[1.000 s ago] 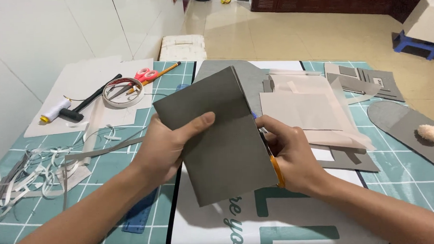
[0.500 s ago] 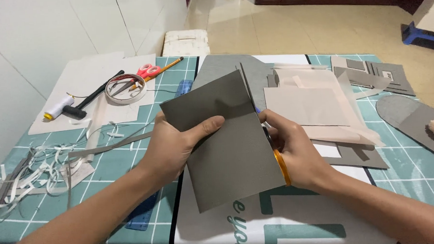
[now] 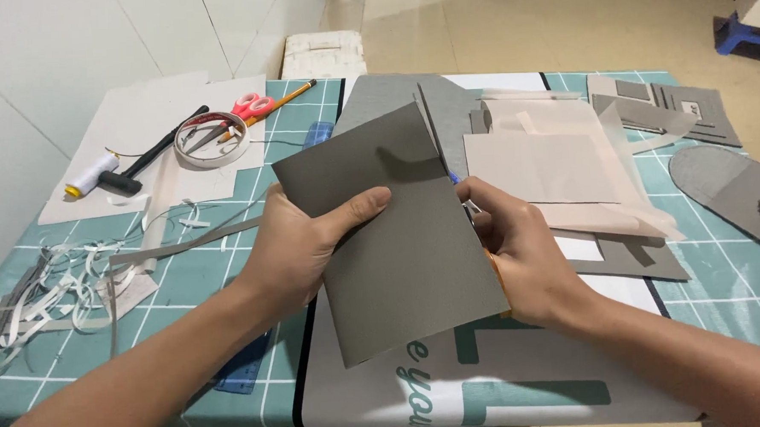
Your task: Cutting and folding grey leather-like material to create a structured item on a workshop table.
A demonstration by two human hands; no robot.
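My left hand (image 3: 300, 247) grips a grey rectangular sheet (image 3: 398, 238) by its left edge, thumb lying across its face. The sheet is lifted and tilted above the table. My right hand (image 3: 523, 254) is at the sheet's right edge and is closed around scissors with an orange handle (image 3: 495, 272). A bit of the blades shows near the fingers; the rest is hidden behind the sheet. A narrow grey piece (image 3: 431, 121) sticks up along the sheet's upper right edge.
Beige sheets (image 3: 549, 168) and grey cut pieces (image 3: 674, 107) lie at the right. Paper strips (image 3: 50, 288) litter the left. A tape roll (image 3: 212, 140), a hammer (image 3: 143, 160), a thread spool (image 3: 88, 177), a pencil (image 3: 277, 103) and a blue ruler (image 3: 242, 373) lie on the teal grid mat (image 3: 212, 272).
The view has shifted a little downward. Both hands keep hold of the grey sheet and scissors, and the narrow cut piece at the sheet's upper right now stands out more.
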